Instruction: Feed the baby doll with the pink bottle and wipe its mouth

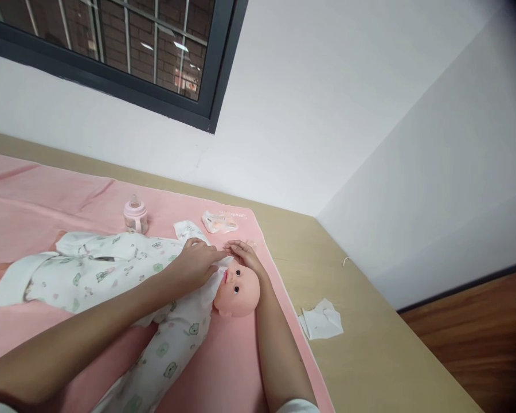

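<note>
A bald baby doll (pixel 242 292) in a white patterned outfit (pixel 116 269) lies on its back on a pink mat, head to the right. My left hand (pixel 200 261) is closed on a white cloth (pixel 217 275) at the doll's chin and neck. Against the far side of the doll's head rests my right hand (pixel 243 252), its fingers stretched out and holding nothing.
A pink-topped baby bottle (pixel 135 216) stands on the pink mat (pixel 189 206) beyond the doll. Near it lies a clear plastic packet (pixel 219 222). A crumpled white tissue (pixel 322 320) is on the wooden surface (pixel 370 344) at right. Walls rise behind.
</note>
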`<action>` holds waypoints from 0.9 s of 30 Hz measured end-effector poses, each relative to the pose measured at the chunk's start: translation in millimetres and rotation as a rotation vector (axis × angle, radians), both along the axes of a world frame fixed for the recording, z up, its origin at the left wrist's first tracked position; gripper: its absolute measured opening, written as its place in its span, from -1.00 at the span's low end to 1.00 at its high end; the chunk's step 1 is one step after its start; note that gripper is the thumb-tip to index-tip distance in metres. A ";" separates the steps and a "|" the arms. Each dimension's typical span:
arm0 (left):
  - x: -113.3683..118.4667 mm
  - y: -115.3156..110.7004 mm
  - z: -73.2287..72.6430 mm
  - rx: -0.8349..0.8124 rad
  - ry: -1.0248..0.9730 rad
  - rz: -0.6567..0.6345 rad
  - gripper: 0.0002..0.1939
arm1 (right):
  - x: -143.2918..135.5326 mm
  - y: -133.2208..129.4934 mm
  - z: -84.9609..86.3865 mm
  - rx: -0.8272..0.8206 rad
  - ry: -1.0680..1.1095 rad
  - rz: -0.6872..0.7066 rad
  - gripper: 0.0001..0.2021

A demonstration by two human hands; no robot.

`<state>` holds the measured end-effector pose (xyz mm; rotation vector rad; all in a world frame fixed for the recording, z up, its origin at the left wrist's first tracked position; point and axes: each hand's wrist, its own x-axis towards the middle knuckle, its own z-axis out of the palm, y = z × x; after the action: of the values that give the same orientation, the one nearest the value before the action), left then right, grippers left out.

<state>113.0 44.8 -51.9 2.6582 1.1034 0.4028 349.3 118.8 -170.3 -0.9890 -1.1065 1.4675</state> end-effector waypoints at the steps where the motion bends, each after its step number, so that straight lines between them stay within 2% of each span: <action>1: -0.1 0.2 0.5 -0.004 -0.003 0.006 -0.75 | 0.3 0.9 -1.1 -0.001 0.003 0.002 -0.70; 5: -2.3 -0.9 5.7 -0.062 -0.074 0.018 -0.73 | 1.8 3.8 -3.5 -0.011 -0.004 0.005 -0.70; 9: -6.8 -6.7 13.9 -0.175 -0.238 -0.005 -0.86 | 2.0 3.7 -2.1 -0.005 -0.022 0.008 -0.69; 13: -6.5 -12.5 16.2 -0.199 -0.240 -0.001 -0.90 | 2.1 3.4 -3.3 0.013 -0.015 0.020 -0.71; 20: 5.0 -11.4 2.0 -0.135 -0.103 -0.003 -0.85 | 6.1 8.2 -8.9 0.013 -0.032 0.030 -0.67; 27: 9.9 -4.8 -10.8 -0.087 -0.153 0.025 -0.78 | 6.1 8.2 -7.8 0.010 -0.029 0.034 -0.67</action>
<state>122.9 40.0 -62.6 2.4943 1.0828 0.5407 355.4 127.0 -178.1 -0.9919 -1.1559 1.4780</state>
